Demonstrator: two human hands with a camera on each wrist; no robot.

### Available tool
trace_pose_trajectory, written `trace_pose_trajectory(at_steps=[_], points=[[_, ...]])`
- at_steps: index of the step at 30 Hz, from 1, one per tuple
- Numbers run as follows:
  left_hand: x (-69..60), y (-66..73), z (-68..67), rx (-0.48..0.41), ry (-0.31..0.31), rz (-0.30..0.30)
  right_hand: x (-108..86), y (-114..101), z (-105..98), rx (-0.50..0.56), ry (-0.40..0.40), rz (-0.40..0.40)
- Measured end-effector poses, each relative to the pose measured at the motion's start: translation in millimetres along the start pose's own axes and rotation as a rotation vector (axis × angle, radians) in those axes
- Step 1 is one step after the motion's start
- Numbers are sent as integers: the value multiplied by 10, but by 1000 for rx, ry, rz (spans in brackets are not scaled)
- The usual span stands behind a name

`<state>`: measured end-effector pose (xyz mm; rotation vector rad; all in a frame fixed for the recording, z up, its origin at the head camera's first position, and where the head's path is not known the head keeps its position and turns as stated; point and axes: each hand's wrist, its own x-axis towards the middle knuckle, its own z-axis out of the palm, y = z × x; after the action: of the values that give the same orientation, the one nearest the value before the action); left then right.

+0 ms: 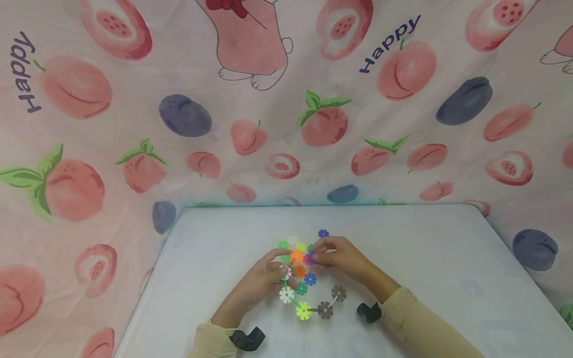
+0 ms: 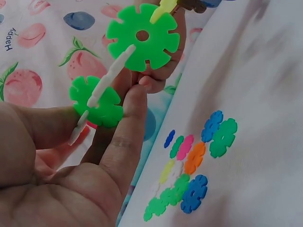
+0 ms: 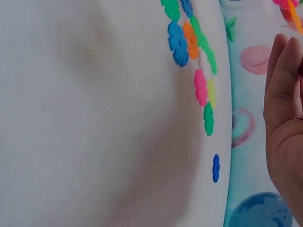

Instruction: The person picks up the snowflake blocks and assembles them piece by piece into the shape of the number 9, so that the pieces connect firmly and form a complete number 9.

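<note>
My left hand [image 1: 257, 281] pinches a chain of notched plastic snowflake discs between thumb and fingers. In the left wrist view a green disc [image 2: 109, 111] sits at the fingertips, joined by an edge-on white disc [image 2: 111, 75] to another green disc [image 2: 163, 40]. The chain curves below the hands in the head view, through a white disc [image 1: 286, 295], a yellow disc [image 1: 303, 311] and two grey-brown discs. My right hand [image 1: 343, 256] pinches a purple disc [image 1: 312, 257] beside an orange disc [image 1: 296, 256]. In the right wrist view its fingertips are partly cut off.
Several loose discs lie on the white table [image 1: 403, 238] beneath and beyond the hands, among them a blue disc [image 3: 216, 168], a pink disc [image 3: 200, 88] and an orange disc [image 2: 194, 158]. A fruit-printed cloth [image 1: 268, 104] hangs behind the table's far edge.
</note>
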<state>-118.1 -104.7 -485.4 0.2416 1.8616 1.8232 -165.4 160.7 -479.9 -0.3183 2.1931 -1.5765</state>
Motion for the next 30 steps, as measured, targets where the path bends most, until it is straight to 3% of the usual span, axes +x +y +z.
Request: trace_pose_trajectory(at_steps=[19,30], points=[[-9,22,15,7,-31,10,-33,-108,37,7,-22,-58],[-30,30,28,65,-35,33,-27,-126,59,-38,-13,-82]])
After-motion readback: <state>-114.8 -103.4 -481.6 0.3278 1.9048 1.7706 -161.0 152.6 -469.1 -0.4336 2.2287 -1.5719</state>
